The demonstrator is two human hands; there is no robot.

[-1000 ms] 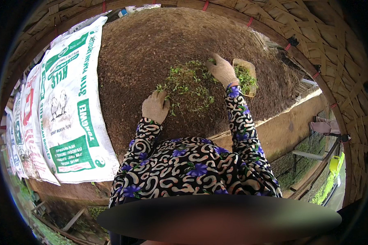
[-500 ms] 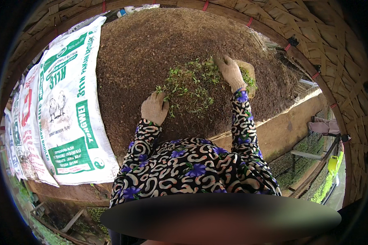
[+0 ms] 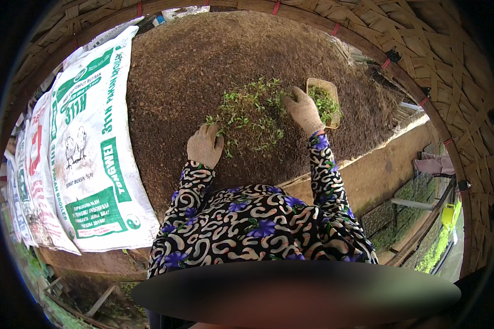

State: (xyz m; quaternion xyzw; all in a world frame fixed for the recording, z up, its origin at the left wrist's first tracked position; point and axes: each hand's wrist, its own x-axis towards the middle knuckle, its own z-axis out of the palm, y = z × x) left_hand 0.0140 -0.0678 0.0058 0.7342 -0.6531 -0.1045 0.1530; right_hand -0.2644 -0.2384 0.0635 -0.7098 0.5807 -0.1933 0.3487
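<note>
A patch of small green seedlings [image 3: 252, 115] lies loose on dark brown soil [image 3: 175, 71] in front of me. My left hand [image 3: 205, 146], in a beige knit glove, rests at the patch's left edge. Its fingers are bent and close together, with their tips tucked out of sight beside some green leaves. My right hand [image 3: 304, 112], gloved alike, is over the patch's right edge. Its thumb and fingers are curved with a gap between them, and nothing shows in the gap. Just right of that hand stands a shallow pale-yellow tray [image 3: 335, 98] holding more seedlings.
White printed sacks [image 3: 93, 148] with green and red markings cover the soil on the left. A wooden board [image 3: 379, 159] edges the bed at the near right. Beyond it are mesh-covered frames [image 3: 400, 208] and a bright yellow object [image 3: 450, 215]. A woven hat brim [image 3: 422, 44] curves overhead.
My right hand has moved down and slightly nearer, away from the patch's far right edge, leaving more of the tray in sight. My left hand stays at nearly the same spot.
</note>
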